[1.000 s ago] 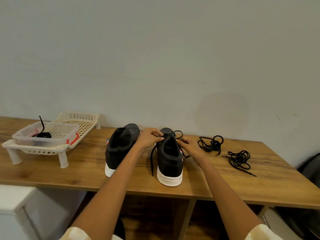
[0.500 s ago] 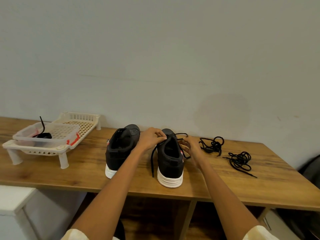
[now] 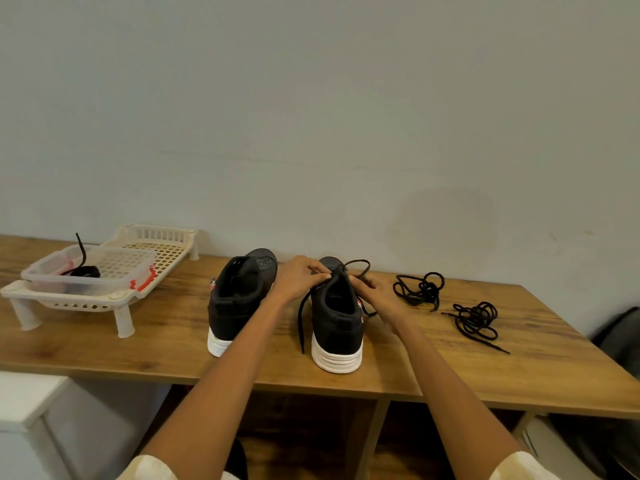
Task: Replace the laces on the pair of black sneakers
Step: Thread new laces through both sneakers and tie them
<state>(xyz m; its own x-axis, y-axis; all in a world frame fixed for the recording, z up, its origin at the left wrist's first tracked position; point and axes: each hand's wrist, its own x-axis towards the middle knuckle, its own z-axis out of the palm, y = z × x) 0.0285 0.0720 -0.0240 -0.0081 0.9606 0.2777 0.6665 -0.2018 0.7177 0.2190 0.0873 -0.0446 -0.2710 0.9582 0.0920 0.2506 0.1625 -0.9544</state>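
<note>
Now, from the head view, I see two black sneakers on the wooden table (image 3: pixel 166 344), heels toward me. My left hand (image 3: pixel 298 277) and right hand (image 3: pixel 375 294) both pinch the lace (image 3: pixel 303 317) at the right sneaker (image 3: pixel 337 317). The left sneaker (image 3: pixel 239 299) stands just beside it. Two loose lace bundles (image 3: pixel 420 291) lie right of that sneaker, a plastic rack (image 3: pixel 114 296) well left.
</note>
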